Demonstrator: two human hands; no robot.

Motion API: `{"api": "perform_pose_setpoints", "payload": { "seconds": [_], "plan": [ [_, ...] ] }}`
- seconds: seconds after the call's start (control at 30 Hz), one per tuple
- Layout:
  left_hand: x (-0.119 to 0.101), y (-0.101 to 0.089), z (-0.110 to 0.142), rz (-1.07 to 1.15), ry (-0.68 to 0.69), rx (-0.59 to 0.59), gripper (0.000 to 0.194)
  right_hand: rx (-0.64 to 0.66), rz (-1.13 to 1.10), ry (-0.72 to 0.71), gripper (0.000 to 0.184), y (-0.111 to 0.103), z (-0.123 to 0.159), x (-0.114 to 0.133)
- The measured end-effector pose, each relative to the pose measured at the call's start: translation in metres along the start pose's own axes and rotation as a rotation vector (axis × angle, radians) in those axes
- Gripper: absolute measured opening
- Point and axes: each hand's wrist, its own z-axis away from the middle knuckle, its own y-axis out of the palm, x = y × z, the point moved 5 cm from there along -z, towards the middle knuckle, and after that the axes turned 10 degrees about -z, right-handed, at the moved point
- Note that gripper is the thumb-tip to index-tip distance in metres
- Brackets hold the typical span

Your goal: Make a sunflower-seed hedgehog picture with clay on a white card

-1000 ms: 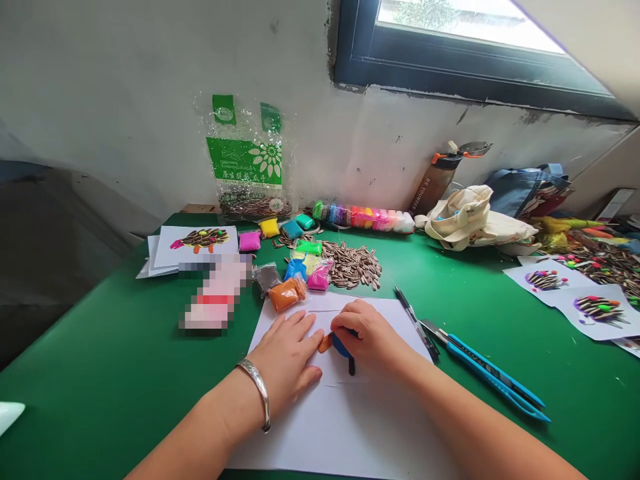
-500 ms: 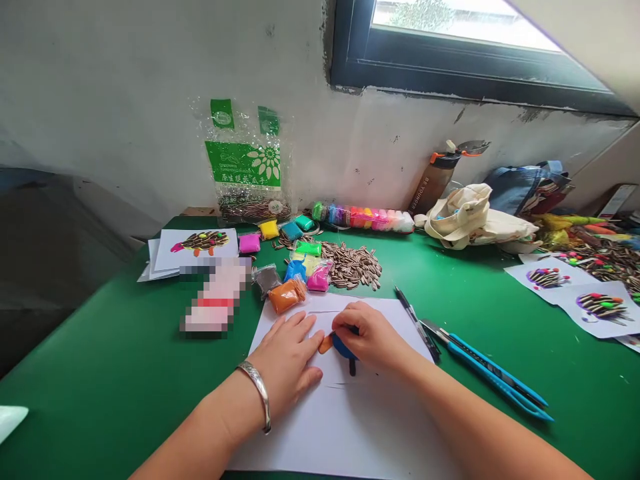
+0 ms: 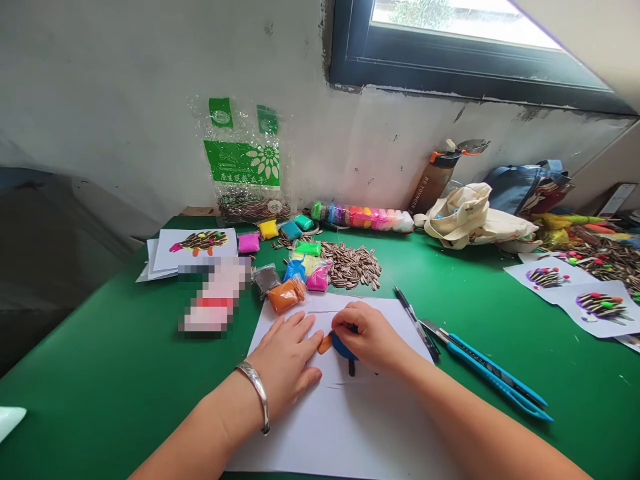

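Note:
My left hand point(image 3: 287, 353) lies open and flat on the white paper point(image 3: 345, 427), a silver bangle on its wrist. Its index fingertip is at a small orange clay piece point(image 3: 325, 345). That piece adjoins a flat blue clay shape point(image 3: 342, 348) on the paper, and a short dark strip point(image 3: 351, 368) sticks out below the blue. Over the blue shape, my right hand point(image 3: 373, 337) has thumb and fingers pressed together in a pinch. Whatever is between those fingertips is hidden, and the hand also covers part of the blue clay.
Bagged clay, including an orange packet point(image 3: 286, 296), sits behind the paper beside a pile of sunflower seeds point(image 3: 353, 265). To the right lie a black pen point(image 3: 415, 320) and a blue utility knife point(image 3: 495, 373). Finished seed pictures point(image 3: 195, 243) are stacked at left; a seed bag point(image 3: 245, 163) stands behind.

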Motion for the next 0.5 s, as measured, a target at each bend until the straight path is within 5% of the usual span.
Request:
{"api": "perform_pose_setpoints", "payload": {
  "seconds": [0.5],
  "plan": [
    [-0.0002, 0.0022, -0.0009, -0.024, -0.001, 0.006, 0.049, 0.002, -0.083, 0.022, 0.02, -0.0018, -0.0006, -0.0022]
  ]
}}
